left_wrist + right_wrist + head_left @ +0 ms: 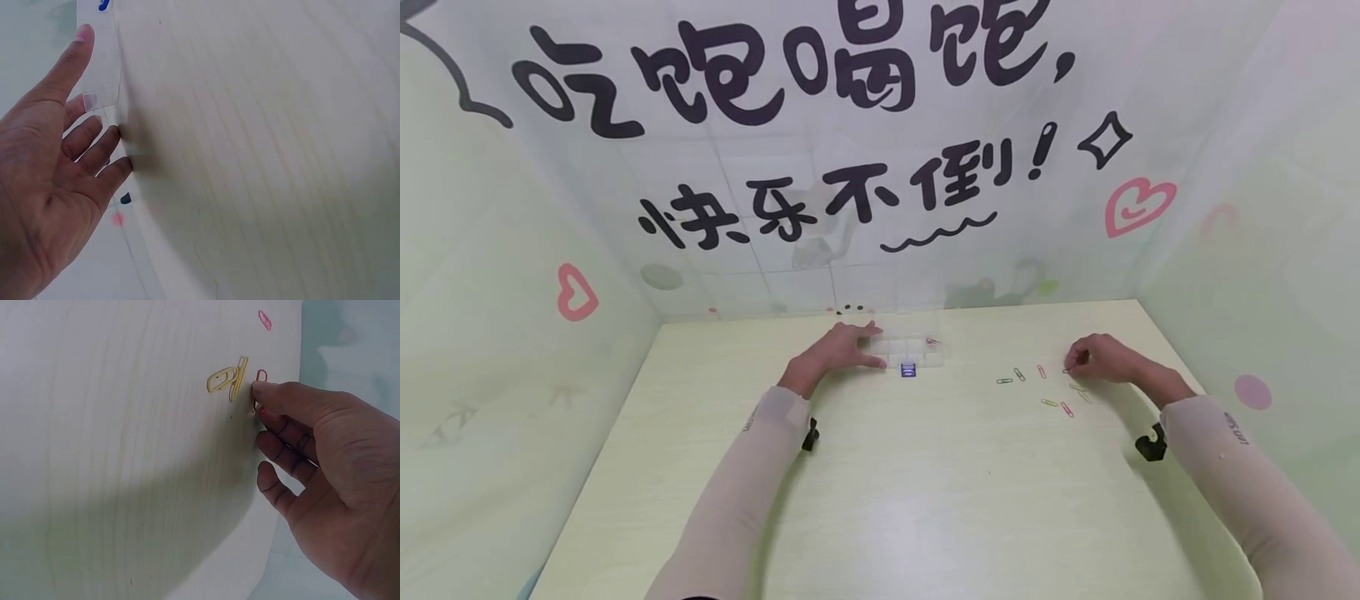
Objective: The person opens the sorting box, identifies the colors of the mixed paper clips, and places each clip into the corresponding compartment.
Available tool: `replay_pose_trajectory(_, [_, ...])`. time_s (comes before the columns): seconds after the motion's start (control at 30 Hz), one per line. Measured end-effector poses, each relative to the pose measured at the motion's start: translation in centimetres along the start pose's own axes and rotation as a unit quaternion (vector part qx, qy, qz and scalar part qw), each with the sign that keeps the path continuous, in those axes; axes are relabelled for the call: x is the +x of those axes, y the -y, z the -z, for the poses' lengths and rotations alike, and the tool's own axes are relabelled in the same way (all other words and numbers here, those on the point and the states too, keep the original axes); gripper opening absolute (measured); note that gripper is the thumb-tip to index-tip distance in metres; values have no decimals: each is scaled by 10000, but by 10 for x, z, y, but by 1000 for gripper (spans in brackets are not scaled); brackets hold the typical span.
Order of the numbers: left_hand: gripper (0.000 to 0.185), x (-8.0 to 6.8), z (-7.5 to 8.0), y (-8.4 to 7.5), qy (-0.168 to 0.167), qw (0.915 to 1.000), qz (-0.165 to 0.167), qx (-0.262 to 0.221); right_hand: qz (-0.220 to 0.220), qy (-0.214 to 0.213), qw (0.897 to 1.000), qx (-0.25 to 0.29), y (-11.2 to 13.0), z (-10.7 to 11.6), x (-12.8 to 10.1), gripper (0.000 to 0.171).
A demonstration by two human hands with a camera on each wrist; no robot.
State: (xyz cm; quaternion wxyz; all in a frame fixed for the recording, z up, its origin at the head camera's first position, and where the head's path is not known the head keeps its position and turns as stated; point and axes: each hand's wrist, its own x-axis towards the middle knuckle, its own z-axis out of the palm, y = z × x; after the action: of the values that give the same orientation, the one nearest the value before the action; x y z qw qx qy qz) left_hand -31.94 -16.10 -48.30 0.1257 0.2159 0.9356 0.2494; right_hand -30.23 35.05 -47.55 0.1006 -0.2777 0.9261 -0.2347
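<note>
A clear plastic compartment box (913, 348) lies near the back of the table, its lid folded back toward the wall. My left hand (848, 344) holds its left end, thumb at the front and index finger behind; in the left wrist view the hand (62, 162) overlaps the box's corner (99, 100). Red clips (932, 341) sit in a right-hand compartment. At the right, my right hand (1101, 358) pinches a red paper clip (261, 376) between thumb and index finger, close over the table. Two yellow paper clips (224, 378) overlap beside those fingertips.
Several loose paper clips lie left of my right hand, among them a green clip (1004, 381), a pink clip (1041, 371) and a red clip (1067, 409). A blue piece (908, 370) shows at the box's front edge. A lettered wall (850, 275) closes the table's back.
</note>
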Motion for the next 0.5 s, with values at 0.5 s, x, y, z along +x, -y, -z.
replay_pose_trajectory(0.5, [84, 1, -1, 2, -51, 9999, -87, 29, -64, -322, 9994, -101, 7, -4, 6, 12])
